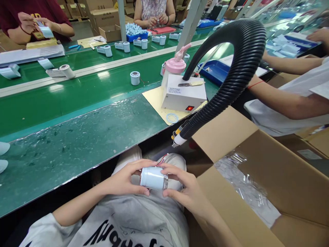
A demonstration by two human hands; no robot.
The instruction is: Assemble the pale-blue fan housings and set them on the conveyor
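A light blue cylinder (152, 178) lies sideways above my lap, held from both ends. Clear, shiny plastic sticks out at its right end, and thin red wires (162, 160) come up behind it. My left hand (128, 177) closes on the left end, thumb below and fingers over the top. My right hand (183, 183) grips the right end, with its fingers on the upper side and the thumb underneath. Just above the hands hangs the nozzle (179, 140) of a black corrugated hose (246, 61).
The hose rises from a white box (183, 94) with a lit red switch, on the green bench (84, 144). An open carton (290, 178) holding clear plastic pieces stands at my right. Similar parts (135, 78) sit on the green belt (102, 85). Co-workers sit opposite and at right.
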